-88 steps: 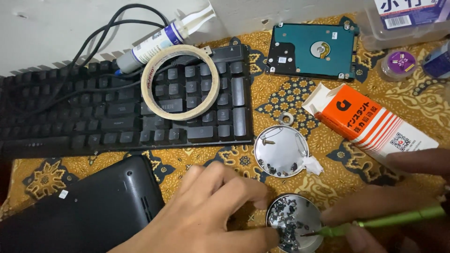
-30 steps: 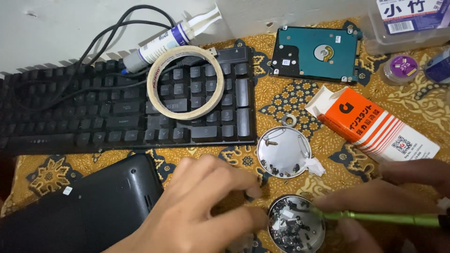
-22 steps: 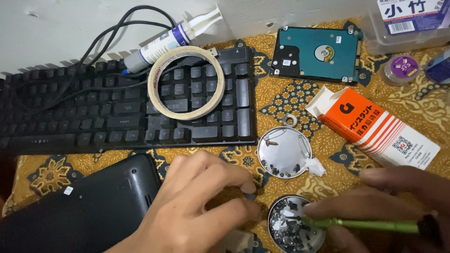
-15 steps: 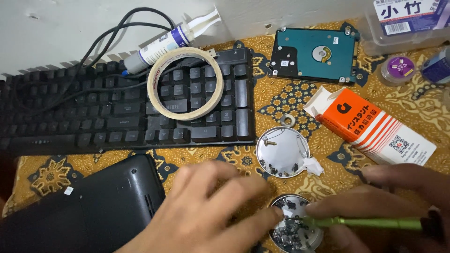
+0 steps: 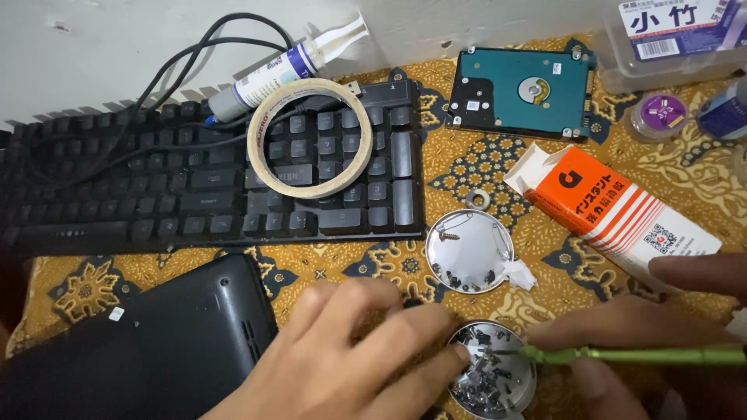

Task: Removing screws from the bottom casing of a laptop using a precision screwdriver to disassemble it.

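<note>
My left hand (image 5: 354, 354) lies palm down near the bottom centre, its fingertips at the rim of a small round metal tin (image 5: 492, 379) full of tiny screws. Whether it pinches anything I cannot see. My right hand (image 5: 661, 342) grips a slim green screwdriver (image 5: 630, 355) held level, its tip poking into the screws in that tin. Just above stands a second round metal lid (image 5: 470, 250) with a few screws along its lower edge.
A black laptop base (image 5: 148, 350) lies bottom left. Behind are a black keyboard (image 5: 156, 194) with a masking tape roll (image 5: 311, 138) and a paste syringe (image 5: 288, 66), a bare hard drive (image 5: 523, 92), an orange-and-white glue box (image 5: 615, 210), and a clear box (image 5: 677, 39), all on a patterned cloth.
The screwdriver tip has shifted slightly within the lower tin and my left fingers have crept toward its rim. The other things stay put.
</note>
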